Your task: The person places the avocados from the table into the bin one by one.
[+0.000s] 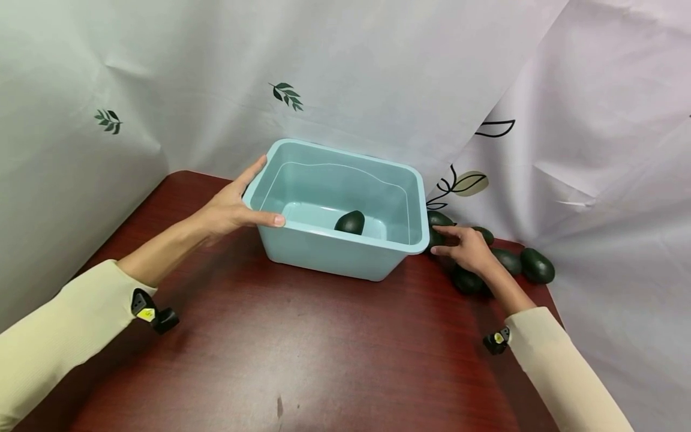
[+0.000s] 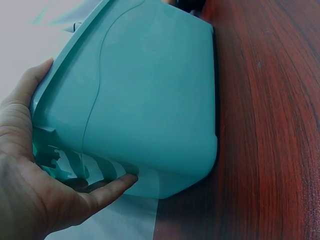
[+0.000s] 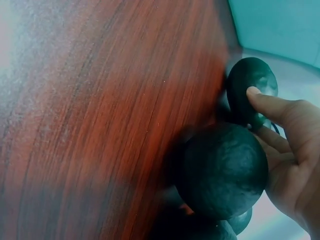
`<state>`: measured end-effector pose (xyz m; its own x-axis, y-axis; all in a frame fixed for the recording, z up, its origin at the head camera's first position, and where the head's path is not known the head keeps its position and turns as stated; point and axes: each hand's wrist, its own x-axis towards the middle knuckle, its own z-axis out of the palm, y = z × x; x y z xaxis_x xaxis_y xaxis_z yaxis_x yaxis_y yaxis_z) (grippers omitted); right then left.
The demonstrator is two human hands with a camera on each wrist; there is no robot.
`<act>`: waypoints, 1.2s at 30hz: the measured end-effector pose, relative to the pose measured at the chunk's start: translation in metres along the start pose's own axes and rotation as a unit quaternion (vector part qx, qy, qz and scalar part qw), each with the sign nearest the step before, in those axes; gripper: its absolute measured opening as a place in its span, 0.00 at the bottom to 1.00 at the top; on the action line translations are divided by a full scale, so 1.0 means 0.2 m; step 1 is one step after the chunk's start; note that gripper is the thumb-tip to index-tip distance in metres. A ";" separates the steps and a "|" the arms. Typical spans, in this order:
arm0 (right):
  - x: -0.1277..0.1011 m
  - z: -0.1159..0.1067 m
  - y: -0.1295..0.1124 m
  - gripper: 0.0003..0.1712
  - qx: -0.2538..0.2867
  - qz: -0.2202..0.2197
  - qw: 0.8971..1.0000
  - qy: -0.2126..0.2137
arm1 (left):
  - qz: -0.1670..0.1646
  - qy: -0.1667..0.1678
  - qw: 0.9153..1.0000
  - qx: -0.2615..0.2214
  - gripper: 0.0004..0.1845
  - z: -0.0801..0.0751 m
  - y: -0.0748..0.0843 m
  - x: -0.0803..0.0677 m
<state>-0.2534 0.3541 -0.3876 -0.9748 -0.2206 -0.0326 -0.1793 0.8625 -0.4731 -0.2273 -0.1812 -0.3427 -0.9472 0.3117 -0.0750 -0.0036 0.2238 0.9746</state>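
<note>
A light blue plastic bin (image 1: 329,251) stands at the back of the table, with one dark green avocado (image 1: 351,222) on its floor. My left hand (image 1: 229,207) holds the bin's left end, thumb over the front rim and fingers spread along the end wall. Just beyond the bin's right end, my right hand (image 1: 468,246) pinches another avocado (image 3: 250,75), its thumb on the near side and fingers behind. A large avocado (image 3: 225,170) lies close beside that hand in the right wrist view.
Several more avocados (image 1: 537,266) are grouped along the table's right edge, partly behind my right hand and wrist. The dark red wooden table (image 1: 302,342) runs toward me. White cloth (image 1: 345,66) with leaf prints hangs behind and on both sides.
</note>
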 end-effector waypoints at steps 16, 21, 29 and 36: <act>0.01 0.02 0.01 0.32 0.027 0.007 0.999 0.040 | -0.003 0.002 1.000 0.007 0.70 0.00 -0.02 -0.02; -0.01 0.00 0.00 0.31 0.034 0.006 0.998 0.057 | -0.001 -0.002 1.000 0.013 0.70 -0.01 -0.02 -0.02; -0.04 -0.06 0.00 0.30 0.031 0.000 0.996 0.085 | 0.007 -0.005 1.000 0.017 0.70 -0.01 -0.02 0.00; -0.07 -0.11 -0.02 0.30 0.050 0.013 0.994 0.097 | 0.011 -0.005 1.000 0.013 0.70 0.00 -0.01 -0.01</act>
<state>-0.2417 0.3642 -0.3657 -0.9879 -0.0984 0.1203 -0.1493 0.8156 -0.5590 -0.2257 -0.1824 -0.3445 -0.9440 0.3253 -0.0548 0.0267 0.2410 0.9702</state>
